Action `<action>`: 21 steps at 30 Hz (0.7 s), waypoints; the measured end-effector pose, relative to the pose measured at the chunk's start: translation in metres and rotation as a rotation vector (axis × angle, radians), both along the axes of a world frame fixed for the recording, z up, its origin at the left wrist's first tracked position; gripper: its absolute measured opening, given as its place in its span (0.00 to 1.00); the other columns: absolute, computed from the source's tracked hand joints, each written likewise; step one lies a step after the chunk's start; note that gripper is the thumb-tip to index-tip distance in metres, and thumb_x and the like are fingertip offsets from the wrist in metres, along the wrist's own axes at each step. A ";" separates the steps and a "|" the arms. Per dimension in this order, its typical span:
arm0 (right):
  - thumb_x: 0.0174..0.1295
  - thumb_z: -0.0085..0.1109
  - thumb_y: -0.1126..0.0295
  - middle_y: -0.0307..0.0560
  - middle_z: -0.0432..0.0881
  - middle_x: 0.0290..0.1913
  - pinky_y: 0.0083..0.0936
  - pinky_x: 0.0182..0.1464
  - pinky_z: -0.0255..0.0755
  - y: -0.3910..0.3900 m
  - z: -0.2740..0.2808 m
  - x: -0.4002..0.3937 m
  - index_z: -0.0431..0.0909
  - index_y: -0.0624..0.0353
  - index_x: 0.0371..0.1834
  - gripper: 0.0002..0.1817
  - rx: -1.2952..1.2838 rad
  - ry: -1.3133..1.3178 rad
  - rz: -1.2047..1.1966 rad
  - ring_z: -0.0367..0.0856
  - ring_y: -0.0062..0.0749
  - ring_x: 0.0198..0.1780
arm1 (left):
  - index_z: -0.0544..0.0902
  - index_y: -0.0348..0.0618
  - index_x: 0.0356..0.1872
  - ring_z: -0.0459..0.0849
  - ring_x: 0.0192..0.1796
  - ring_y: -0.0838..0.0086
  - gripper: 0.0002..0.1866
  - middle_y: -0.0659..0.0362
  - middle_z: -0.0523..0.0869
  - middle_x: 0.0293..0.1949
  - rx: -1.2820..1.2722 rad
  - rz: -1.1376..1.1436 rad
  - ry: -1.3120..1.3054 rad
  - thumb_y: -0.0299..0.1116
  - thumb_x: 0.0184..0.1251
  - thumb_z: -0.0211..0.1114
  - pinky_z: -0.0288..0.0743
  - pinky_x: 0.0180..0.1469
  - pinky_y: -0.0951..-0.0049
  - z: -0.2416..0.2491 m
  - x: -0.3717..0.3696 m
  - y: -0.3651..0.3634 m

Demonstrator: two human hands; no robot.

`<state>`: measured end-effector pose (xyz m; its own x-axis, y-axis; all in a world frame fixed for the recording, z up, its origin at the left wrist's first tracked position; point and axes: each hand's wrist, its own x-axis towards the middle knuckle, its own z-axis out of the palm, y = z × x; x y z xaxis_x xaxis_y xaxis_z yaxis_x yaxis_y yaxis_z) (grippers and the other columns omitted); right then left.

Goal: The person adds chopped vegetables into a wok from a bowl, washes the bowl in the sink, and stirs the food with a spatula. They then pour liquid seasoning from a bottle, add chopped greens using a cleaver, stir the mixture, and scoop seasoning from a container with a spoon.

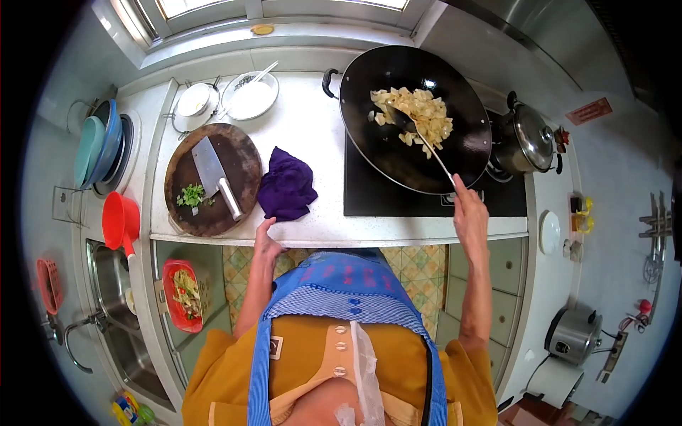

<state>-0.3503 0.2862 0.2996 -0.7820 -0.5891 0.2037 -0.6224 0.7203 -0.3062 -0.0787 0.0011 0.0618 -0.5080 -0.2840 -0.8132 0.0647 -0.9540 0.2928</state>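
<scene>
My right hand [469,213] is closed around the handle of a metal spatula [435,153]. The spatula's head rests among pale, thin food slices [426,113], possibly potato, inside a large black wok [369,153]. At the counter's front edge, my left hand [266,241] rests with its fingers apart and nothing in it. Just above it lies a crumpled purple cloth [288,183]. Left of the cloth, a cleaver [209,167] lies flat on a round wooden chopping board [241,153], beside a small heap of chopped greens [190,196].
The wok stands on a black cooktop [419,202], with a lidded steel pot [529,138] to its right. A white bowl [250,98] with chopsticks is at the back. A red ladle [121,219] sits near the sink [106,273]. A red scrap bin [172,312] hangs below the counter.
</scene>
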 end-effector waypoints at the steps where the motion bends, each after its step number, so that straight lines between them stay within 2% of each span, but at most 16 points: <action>1: 0.57 0.49 0.79 0.55 0.73 0.30 0.38 0.35 0.67 0.002 0.007 -0.001 0.70 0.53 0.59 0.23 -0.002 0.003 0.001 0.74 0.48 0.31 | 0.59 0.43 0.64 0.57 0.67 0.49 0.40 0.49 0.60 0.66 -0.006 0.010 0.021 0.43 0.47 0.64 0.28 0.64 0.37 0.006 -0.001 0.002; 2: 0.58 0.49 0.79 0.55 0.73 0.30 0.38 0.35 0.67 0.009 0.020 -0.001 0.70 0.54 0.59 0.23 0.003 -0.036 0.000 0.73 0.48 0.30 | 0.58 0.43 0.64 0.55 0.67 0.48 0.41 0.49 0.58 0.67 -0.010 0.021 0.039 0.43 0.47 0.64 0.25 0.64 0.37 0.012 0.000 0.004; 4: 0.58 0.49 0.79 0.55 0.72 0.30 0.38 0.34 0.66 0.025 0.040 0.001 0.69 0.53 0.59 0.23 0.042 -0.078 0.000 0.72 0.47 0.29 | 0.59 0.44 0.64 0.56 0.67 0.49 0.41 0.49 0.59 0.66 -0.008 0.034 0.022 0.43 0.47 0.64 0.26 0.64 0.37 -0.026 0.008 -0.002; 9: 0.58 0.49 0.79 0.54 0.72 0.30 0.36 0.34 0.66 0.045 0.047 0.007 0.69 0.52 0.60 0.24 0.129 -0.046 -0.073 0.71 0.48 0.29 | 0.59 0.45 0.64 0.58 0.66 0.49 0.41 0.49 0.63 0.64 -0.023 0.027 -0.004 0.43 0.46 0.65 0.30 0.64 0.38 -0.012 0.006 0.003; 12: 0.57 0.50 0.79 0.52 0.75 0.30 0.34 0.34 0.67 0.056 0.040 0.003 0.71 0.51 0.59 0.24 0.136 -0.024 -0.079 0.72 0.42 0.27 | 0.59 0.46 0.64 0.58 0.65 0.50 0.41 0.49 0.65 0.63 -0.008 0.029 0.008 0.42 0.46 0.65 0.32 0.64 0.39 -0.006 0.003 0.003; 14: 0.56 0.50 0.78 0.47 0.78 0.30 0.28 0.34 0.68 0.063 0.042 0.003 0.72 0.51 0.58 0.24 -0.105 -0.362 -0.172 0.72 0.31 0.27 | 0.59 0.46 0.63 0.59 0.65 0.50 0.41 0.49 0.65 0.62 0.000 0.019 -0.054 0.42 0.45 0.65 0.32 0.64 0.39 -0.006 0.003 0.002; 15: 0.56 0.50 0.78 0.47 0.78 0.30 0.28 0.34 0.68 0.063 0.044 0.005 0.72 0.51 0.58 0.24 -0.105 -0.362 -0.173 0.72 0.31 0.27 | 0.59 0.46 0.63 0.59 0.65 0.50 0.41 0.49 0.65 0.62 0.000 0.018 -0.054 0.42 0.45 0.65 0.32 0.64 0.39 -0.006 0.002 0.002; 17: 0.55 0.50 0.78 0.44 0.81 0.32 0.22 0.34 0.67 0.059 0.053 0.011 0.73 0.50 0.58 0.24 -0.131 -0.453 -0.269 0.71 0.22 0.28 | 0.58 0.45 0.65 0.56 0.66 0.49 0.43 0.48 0.62 0.64 0.008 0.041 -0.019 0.43 0.45 0.66 0.29 0.64 0.38 -0.003 0.001 0.003; 21: 0.56 0.50 0.77 0.42 0.81 0.33 0.18 0.34 0.66 0.061 0.053 0.009 0.72 0.49 0.59 0.24 -0.103 -0.496 -0.334 0.69 0.20 0.29 | 0.54 0.43 0.67 0.52 0.68 0.49 0.47 0.47 0.57 0.67 -0.027 0.047 -0.108 0.43 0.44 0.66 0.24 0.64 0.38 -0.005 0.002 0.003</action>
<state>-0.3417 0.3470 0.3529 -0.9374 -0.2920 -0.1898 -0.1327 0.8034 -0.5805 -0.0770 0.0040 0.0573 -0.4032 -0.3279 -0.8544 0.0753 -0.9423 0.3261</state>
